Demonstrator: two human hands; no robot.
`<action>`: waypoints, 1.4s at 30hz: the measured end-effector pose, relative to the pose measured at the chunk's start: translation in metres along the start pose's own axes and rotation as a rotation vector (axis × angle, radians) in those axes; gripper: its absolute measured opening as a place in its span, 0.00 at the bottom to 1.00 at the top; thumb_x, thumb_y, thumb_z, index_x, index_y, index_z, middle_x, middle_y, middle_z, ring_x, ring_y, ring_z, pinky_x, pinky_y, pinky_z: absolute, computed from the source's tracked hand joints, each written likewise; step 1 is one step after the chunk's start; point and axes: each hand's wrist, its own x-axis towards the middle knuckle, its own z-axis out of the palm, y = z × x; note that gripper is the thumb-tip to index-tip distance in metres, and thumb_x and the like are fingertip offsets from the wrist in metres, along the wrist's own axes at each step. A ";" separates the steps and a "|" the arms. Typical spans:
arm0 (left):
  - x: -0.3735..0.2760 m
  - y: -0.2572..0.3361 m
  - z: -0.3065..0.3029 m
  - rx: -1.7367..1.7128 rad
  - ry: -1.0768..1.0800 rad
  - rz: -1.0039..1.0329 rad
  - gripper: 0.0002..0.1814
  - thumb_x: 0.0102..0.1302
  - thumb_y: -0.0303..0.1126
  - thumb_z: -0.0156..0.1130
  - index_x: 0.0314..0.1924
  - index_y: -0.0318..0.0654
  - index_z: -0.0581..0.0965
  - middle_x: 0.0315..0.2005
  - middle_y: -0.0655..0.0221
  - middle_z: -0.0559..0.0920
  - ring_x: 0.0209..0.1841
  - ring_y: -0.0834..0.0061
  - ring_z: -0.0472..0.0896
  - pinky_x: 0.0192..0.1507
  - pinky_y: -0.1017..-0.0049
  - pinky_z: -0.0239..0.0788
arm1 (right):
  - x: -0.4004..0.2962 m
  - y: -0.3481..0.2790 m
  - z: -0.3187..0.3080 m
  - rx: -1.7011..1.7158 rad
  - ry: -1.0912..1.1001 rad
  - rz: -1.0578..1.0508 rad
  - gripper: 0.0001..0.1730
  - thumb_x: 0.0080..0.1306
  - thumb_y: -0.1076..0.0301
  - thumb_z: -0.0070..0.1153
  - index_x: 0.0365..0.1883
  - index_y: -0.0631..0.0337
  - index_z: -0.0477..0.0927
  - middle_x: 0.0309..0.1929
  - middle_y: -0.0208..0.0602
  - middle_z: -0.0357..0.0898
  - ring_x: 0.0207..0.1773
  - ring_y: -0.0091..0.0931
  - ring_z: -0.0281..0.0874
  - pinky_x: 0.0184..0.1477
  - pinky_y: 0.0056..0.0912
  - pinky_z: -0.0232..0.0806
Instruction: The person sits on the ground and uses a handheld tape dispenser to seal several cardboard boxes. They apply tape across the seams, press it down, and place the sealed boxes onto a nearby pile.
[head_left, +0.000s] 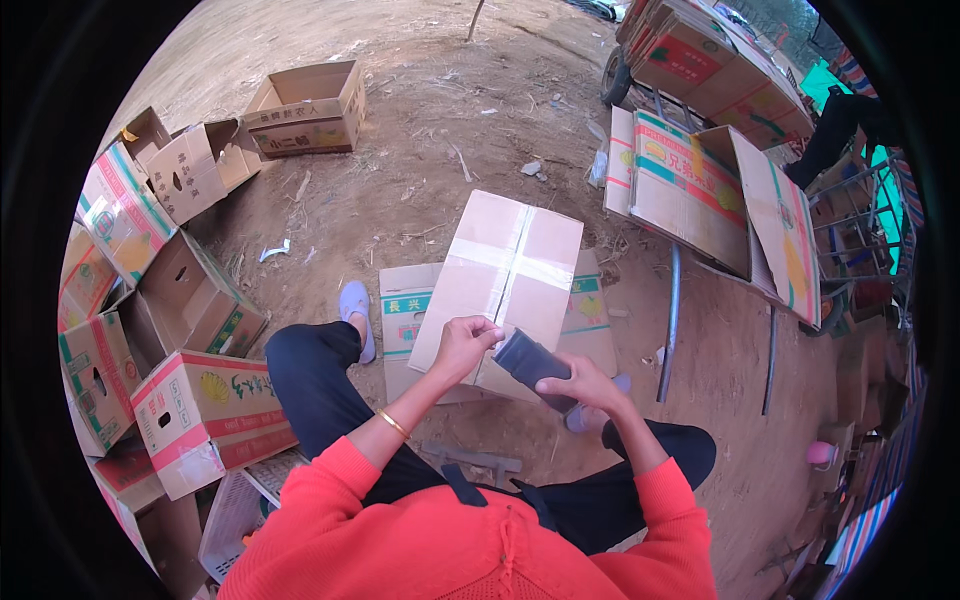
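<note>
In my right hand (581, 382) is a dark tape dispenser (529, 364), held over the near edge of a cardboard box (517, 259). My left hand (466, 345) is beside the dispenser's front end, thumb and forefinger pinched together; whether tape is between them is too small to tell. The box has its plain side up, with clear tape running along its middle seam and another strip across it. Beneath the box lies a flattened printed carton (592, 330) on the dirt ground, between my feet.
Printed open cartons (214, 412) are heaped at the left, by a white plastic basket (232, 517). An open box (307, 112) stands farther off. At the right, flattened cartons (690, 187) lie on a cart with metal handles (671, 322). Another person's dark-clothed leg (832, 139) shows behind.
</note>
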 end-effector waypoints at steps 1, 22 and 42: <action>0.002 -0.003 -0.004 0.010 0.040 -0.025 0.05 0.58 0.28 0.65 0.29 0.33 0.82 0.19 0.72 0.80 0.23 0.86 0.75 0.29 0.82 0.68 | 0.003 -0.007 -0.004 0.012 -0.051 0.041 0.28 0.54 0.53 0.65 0.44 0.66 0.75 0.33 0.40 0.80 0.32 0.26 0.79 0.37 0.27 0.70; 0.102 -0.089 -0.188 0.193 0.611 -0.201 0.06 0.49 0.29 0.68 0.19 0.35 0.82 0.16 0.70 0.80 0.21 0.82 0.76 0.26 0.78 0.65 | 0.013 -0.042 -0.087 -0.174 -0.189 0.231 0.25 0.53 0.56 0.66 0.41 0.66 0.77 0.30 0.29 0.77 0.32 0.19 0.74 0.35 0.23 0.68; 0.091 -0.178 -0.124 0.042 0.491 -0.378 0.08 0.54 0.34 0.69 0.26 0.36 0.82 0.18 0.74 0.80 0.22 0.84 0.73 0.28 0.78 0.65 | 0.024 -0.009 -0.088 -0.244 -0.120 0.287 0.24 0.52 0.53 0.66 0.35 0.66 0.80 0.27 0.31 0.78 0.31 0.20 0.75 0.36 0.26 0.68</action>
